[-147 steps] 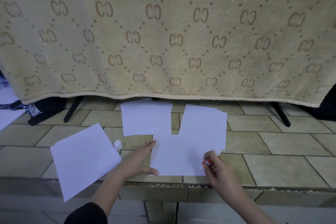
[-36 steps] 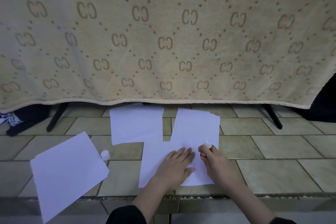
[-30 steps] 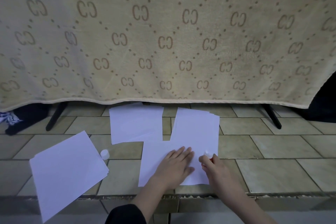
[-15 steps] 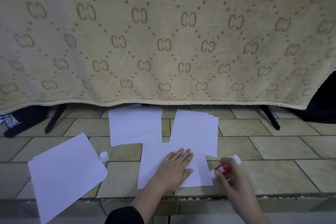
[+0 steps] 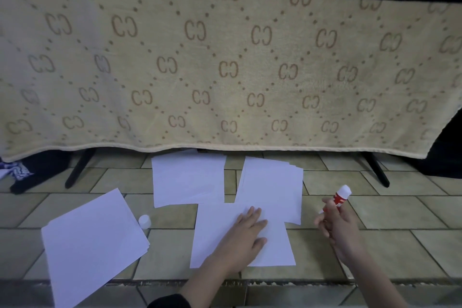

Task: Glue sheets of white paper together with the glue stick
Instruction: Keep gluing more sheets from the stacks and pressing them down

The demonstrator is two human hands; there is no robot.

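A white sheet (image 5: 215, 232) lies on the tiled floor in front of me. My left hand (image 5: 246, 232) presses flat on it with straight fingers. My right hand (image 5: 337, 225) is off the paper to the right and grips the red glue stick (image 5: 340, 198), its white tip raised and pointing up and away. Just behind the sheet lies a fanned pile of white paper (image 5: 272, 187), partly overlapping it. The glue stick's white cap (image 5: 144, 221) stands on the floor to the left.
Another white sheet (image 5: 188, 180) lies at the back left, and a larger pile of paper (image 5: 95, 242) sits at the near left. A beige patterned blanket (image 5: 225, 70) hangs across a rack with black legs (image 5: 377, 172). A step edge (image 5: 250, 282) runs along the front.
My right hand has lifted the glue stick off the sheet and carried it to the right and upward. My left hand has stayed flat on the sheet.
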